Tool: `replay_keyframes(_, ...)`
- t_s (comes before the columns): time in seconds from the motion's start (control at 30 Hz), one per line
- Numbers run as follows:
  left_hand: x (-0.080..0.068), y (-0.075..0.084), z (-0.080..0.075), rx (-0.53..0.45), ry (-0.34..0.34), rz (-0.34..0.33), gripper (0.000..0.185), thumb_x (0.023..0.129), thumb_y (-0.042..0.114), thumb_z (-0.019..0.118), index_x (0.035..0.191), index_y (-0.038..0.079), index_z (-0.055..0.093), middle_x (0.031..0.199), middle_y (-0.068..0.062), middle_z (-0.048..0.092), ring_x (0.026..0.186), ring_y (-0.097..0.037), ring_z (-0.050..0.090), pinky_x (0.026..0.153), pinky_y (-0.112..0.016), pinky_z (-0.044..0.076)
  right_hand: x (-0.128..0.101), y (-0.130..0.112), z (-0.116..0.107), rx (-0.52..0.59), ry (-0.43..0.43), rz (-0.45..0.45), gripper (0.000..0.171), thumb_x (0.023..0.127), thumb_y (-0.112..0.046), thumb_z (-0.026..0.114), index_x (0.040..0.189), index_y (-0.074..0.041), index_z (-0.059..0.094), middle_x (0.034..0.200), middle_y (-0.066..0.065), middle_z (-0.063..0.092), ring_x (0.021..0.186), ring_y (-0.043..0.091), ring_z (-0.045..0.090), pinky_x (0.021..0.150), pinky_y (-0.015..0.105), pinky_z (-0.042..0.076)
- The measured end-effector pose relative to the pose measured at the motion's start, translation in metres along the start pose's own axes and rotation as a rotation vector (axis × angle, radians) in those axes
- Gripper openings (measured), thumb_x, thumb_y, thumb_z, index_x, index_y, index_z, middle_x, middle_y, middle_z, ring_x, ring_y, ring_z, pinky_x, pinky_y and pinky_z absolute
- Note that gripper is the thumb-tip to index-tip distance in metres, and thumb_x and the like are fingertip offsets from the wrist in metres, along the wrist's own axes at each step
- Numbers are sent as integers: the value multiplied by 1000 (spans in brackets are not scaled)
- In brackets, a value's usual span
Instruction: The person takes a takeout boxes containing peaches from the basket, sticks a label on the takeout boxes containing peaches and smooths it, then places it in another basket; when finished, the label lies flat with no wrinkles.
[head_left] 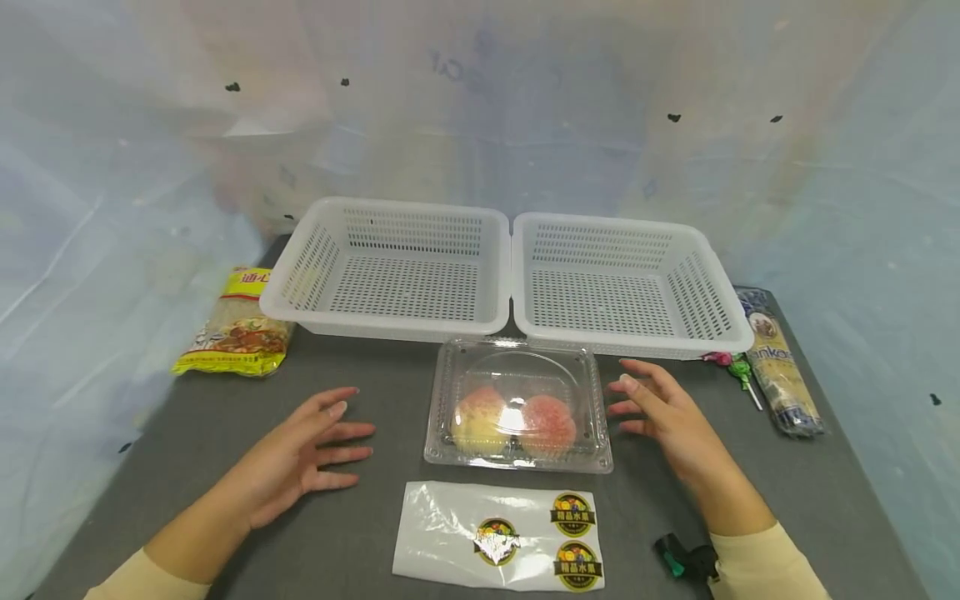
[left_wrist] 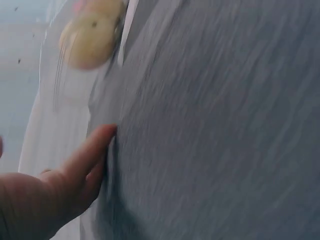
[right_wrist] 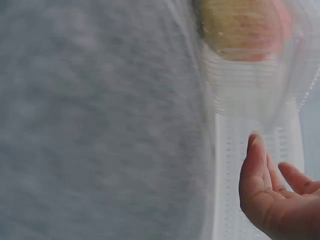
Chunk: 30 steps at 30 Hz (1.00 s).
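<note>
A clear plastic clamshell box [head_left: 517, 358] with its lid down sits mid-table, holding a yellow-pink peach [head_left: 482, 423] and a redder peach [head_left: 549, 425]. My right hand [head_left: 667, 417] is just off the box's right side, fingers spread and slightly bent toward it, holding nothing. On the other side, my left hand [head_left: 288, 458] hovers over the table with fingers extended and apart, a gap between it and the box. In front of the box lies a white sticker sheet [head_left: 442, 533] bearing round fruit labels [head_left: 573, 514].
Two white slotted baskets [head_left: 386, 325] [head_left: 637, 340] stand side by side behind the box. A yellow noodle packet [head_left: 240, 333] lies left. To the right are a long pasta packet [head_left: 780, 367] and lollipops [head_left: 741, 368]. A black-and-green object [head_left: 684, 560] lies by the right sleeve.
</note>
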<state>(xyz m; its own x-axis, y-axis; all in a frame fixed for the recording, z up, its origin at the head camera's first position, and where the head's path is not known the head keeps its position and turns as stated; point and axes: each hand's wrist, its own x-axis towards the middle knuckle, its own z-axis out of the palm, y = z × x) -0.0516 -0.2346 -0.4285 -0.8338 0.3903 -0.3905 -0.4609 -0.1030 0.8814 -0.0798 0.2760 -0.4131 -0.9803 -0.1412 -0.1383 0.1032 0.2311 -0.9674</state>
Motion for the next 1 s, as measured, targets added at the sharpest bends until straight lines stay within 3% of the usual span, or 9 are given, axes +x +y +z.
replay_keyframes(0.1, -6, -5, 12, 36, -65, -102, 73, 118, 42, 49, 174, 15, 11, 154, -32, 49, 131, -45, 61, 97, -57, 57, -2, -6, -4, -5, 30, -34, 58, 119, -30, 51, 165, 0, 35, 141, 24, 56, 110, 28, 68, 87, 39, 61)
replay_keyframes(0.2, -11, -10, 25, 54, -132, -159, 73, 117, 40, 52, 173, 11, 16, 146, -28, 57, 122, -44, 66, 92, -55, 60, -5, -13, -7, 17, 56, -81, 55, 118, -29, 52, 163, 0, 37, 137, 18, 60, 109, 25, 69, 86, 36, 61)
replay_keyframes(0.43, -12, -22, 49, 39, -280, -163, 55, 116, 28, 56, 161, 0, 45, 141, -24, 59, 117, -39, 67, 93, -48, 60, -12, -36, -11, 90, 63, -220, 46, 119, -20, 50, 162, -5, 43, 134, 13, 62, 109, 23, 68, 87, 31, 60)
replay_keyframes(0.63, -11, -30, 64, -27, -394, -93, 48, 114, 15, 59, 152, -13, 52, 141, -26, 65, 122, -37, 68, 93, -45, 61, -15, -57, -7, 156, 46, -324, 43, 118, -11, 46, 160, -4, 46, 134, 18, 61, 110, 26, 68, 89, 33, 58)
replay_keyframes(0.77, -13, -19, 71, -11, -447, -11, 50, 110, 7, 63, 154, -13, 51, 133, -27, 70, 113, -29, 72, 91, -44, 62, -16, -70, -2, 206, 31, -394, 43, 117, -5, 46, 160, 0, 47, 135, 23, 61, 110, 29, 68, 90, 34, 58)
replay_keyframes(0.87, -14, -4, 76, 23, -496, 143, 48, 108, 0, 64, 153, -12, 52, 125, -29, 72, 104, -22, 74, 87, -39, 62, -16, -77, 1, 242, -12, -441, 44, 116, -4, 46, 160, 1, 46, 138, 25, 60, 112, 32, 67, 91, 35, 58)
replay_keyframes(1.0, -14, 21, 82, 41, -557, 333, 45, 105, -12, 61, 149, -12, 56, 140, -29, 64, 115, -25, 71, 88, -39, 62, -17, -86, 6, 252, -74, -499, 45, 116, -4, 46, 160, 5, 43, 140, 26, 59, 115, 33, 65, 93, 37, 57)
